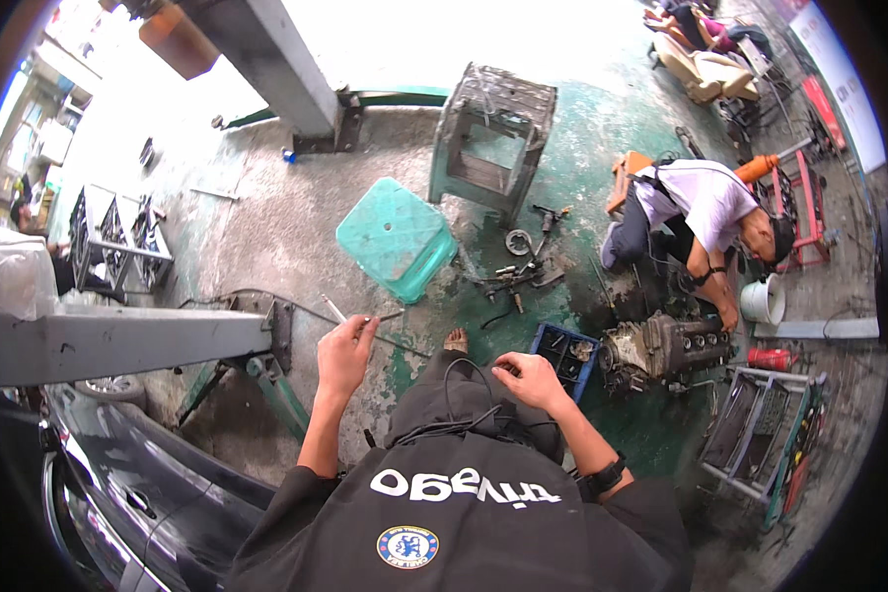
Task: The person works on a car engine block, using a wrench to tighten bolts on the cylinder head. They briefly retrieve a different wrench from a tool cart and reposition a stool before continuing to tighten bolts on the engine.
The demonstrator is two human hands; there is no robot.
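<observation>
My left hand (343, 357) is raised in front of me, its fingers closed on a slim white stick (333, 309) that points up and left. A short dark thin piece (393, 315) shows beside its fingertips; whether I hold that too I cannot tell. My right hand (531, 379) hovers over my right thigh, with fingers curled together around something small and dark, too small to name. Just right of it, a blue crate (588, 376) holds small metal parts. An engine block (669, 353) lies on the floor beyond the crate.
A co-worker (705, 212) crouches at the right, hands on the engine. Ahead stand a turquoise plastic stool (395, 237) and a worn grey stand (498, 187), with loose metal parts (518, 276) nearby. A grey lift arm (128, 345) and dark car (158, 483) are at left.
</observation>
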